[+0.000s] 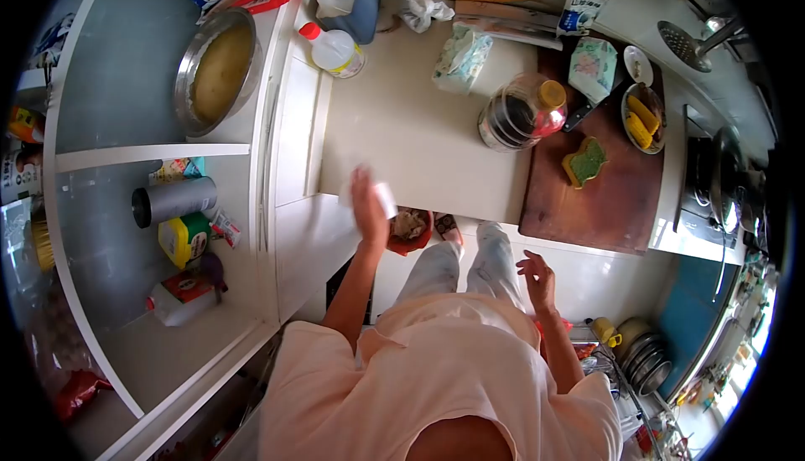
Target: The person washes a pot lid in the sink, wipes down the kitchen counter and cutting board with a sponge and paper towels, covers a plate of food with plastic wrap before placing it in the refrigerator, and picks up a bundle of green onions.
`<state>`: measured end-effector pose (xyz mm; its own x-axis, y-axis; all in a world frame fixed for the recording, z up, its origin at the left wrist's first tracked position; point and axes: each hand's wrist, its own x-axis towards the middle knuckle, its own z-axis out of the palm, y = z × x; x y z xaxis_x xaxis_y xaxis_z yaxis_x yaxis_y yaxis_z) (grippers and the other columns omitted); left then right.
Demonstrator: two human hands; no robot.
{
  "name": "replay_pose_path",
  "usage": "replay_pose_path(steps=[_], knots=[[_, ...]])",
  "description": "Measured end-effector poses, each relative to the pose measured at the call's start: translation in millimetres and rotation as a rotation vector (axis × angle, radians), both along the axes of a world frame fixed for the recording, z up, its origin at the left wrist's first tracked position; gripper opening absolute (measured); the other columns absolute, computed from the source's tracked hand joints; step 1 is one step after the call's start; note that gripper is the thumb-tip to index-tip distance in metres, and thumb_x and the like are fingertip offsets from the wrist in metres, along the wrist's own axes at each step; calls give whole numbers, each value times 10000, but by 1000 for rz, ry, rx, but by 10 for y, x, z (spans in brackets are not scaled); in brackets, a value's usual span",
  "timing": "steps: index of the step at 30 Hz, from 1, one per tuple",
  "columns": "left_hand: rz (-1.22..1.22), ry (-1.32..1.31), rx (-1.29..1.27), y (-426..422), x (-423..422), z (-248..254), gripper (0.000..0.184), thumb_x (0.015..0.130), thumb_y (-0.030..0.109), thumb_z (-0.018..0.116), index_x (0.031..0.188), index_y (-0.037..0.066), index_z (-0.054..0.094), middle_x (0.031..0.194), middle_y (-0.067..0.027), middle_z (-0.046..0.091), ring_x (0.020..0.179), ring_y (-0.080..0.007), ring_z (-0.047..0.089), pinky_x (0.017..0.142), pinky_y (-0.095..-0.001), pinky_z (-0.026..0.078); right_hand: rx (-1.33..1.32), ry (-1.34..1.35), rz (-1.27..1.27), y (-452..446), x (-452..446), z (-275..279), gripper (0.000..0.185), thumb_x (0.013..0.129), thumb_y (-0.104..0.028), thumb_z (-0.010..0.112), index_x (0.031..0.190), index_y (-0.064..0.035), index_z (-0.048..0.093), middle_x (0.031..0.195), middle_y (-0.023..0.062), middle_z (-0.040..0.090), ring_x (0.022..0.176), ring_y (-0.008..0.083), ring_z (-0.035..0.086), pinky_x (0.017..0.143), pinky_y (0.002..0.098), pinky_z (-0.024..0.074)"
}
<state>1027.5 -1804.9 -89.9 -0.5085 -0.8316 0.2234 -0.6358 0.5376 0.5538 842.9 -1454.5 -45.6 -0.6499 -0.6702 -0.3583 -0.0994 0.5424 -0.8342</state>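
My left hand (pixel 367 212) is over the counter's front edge, near its left end, smeared by motion. Under its palm and fingers it holds a white, thin piece (pixel 385 199) that looks like a tissue. Just below and to the right of that hand, a red-rimmed bin (pixel 410 230) with crumpled waste in it stands on the floor. My right hand (pixel 537 281) hangs beside my right leg, fingers loosely bent and apart, with nothing in it. The counter (pixel 402 126) in front of me is pale.
A large jar of dark liquid (pixel 511 117) stands beside a brown board (pixel 587 209) bearing a green-and-yellow sponge (pixel 585 163), a knife (pixel 580 117) and a plate of corn (pixel 641 121). Tissue packs (pixel 464 57) and a red-capped bottle (pixel 337 50) sit behind. White shelves (pixel 151 157) are left.
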Motion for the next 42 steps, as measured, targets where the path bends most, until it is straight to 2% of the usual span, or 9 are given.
replay_pose_path(steps=[4,8,13,17,21,26,34,39,42], knots=[[-458,-15,1,442,-1311,-78,485,841,22,480,1322,25,421,1406,-168,373,1305,-323,348,1080,-430,274,-47,28,39,-106,-9,26,274,866,-7,492,1137,-18,529,830,99,673,674,184,657,644,294,525],[-522,-110,-113,322,-1607,-297,498,827,61,506,1320,42,431,1403,-151,388,1302,-287,368,1060,-447,299,-23,82,74,-184,-9,157,276,867,-8,498,1142,-21,524,822,100,673,671,187,659,638,295,527],[-220,-198,-202,-386,-663,-387,456,844,65,516,1283,-25,436,1362,-197,409,1258,-339,406,1013,-437,349,21,33,28,-43,16,126,255,877,-18,494,1129,-14,533,812,101,673,668,188,661,637,293,528],[-110,-324,-111,171,114,-198,460,859,63,521,1288,-60,414,1409,-215,339,1293,-363,355,1034,-422,333,-19,-13,14,3,65,74,274,864,-5,506,1137,-16,530,807,101,670,675,184,660,636,292,524],[-58,-399,14,327,123,-80,510,875,120,530,1335,-29,370,1444,-199,288,1338,-344,284,1051,-438,304,-2,25,83,-111,73,42,272,871,-21,511,1142,-17,528,811,108,669,678,185,659,638,291,521],[-47,-411,-73,-208,-114,-68,532,877,178,536,1332,-42,372,1450,-179,279,1336,-312,287,1055,-461,280,-24,6,153,-327,60,39,267,883,-49,517,1148,-19,521,811,105,669,680,187,659,646,298,521],[-109,-413,24,327,202,-118,583,849,208,589,1351,9,369,1462,-179,262,1353,-321,262,1059,-446,284,-42,-6,162,-374,24,24,266,884,-54,527,1149,-37,523,807,100,668,681,180,656,654,294,520],[-171,-457,-83,-349,135,-140,531,896,236,520,1354,11,372,1447,-169,304,1351,-293,273,1072,-434,269,-69,-54,199,-451,69,-32,315,861,-14,530,1175,-27,507,815,97,667,710,178,660,664,285,520],[0,-480,-214,-1021,43,-425,509,912,240,485,1361,27,375,1448,-157,304,1344,-289,286,1072,-423,270,-74,-40,241,-509,70,75,341,844,9,536,1183,-12,502,821,100,668,721,189,661,672,283,525]])
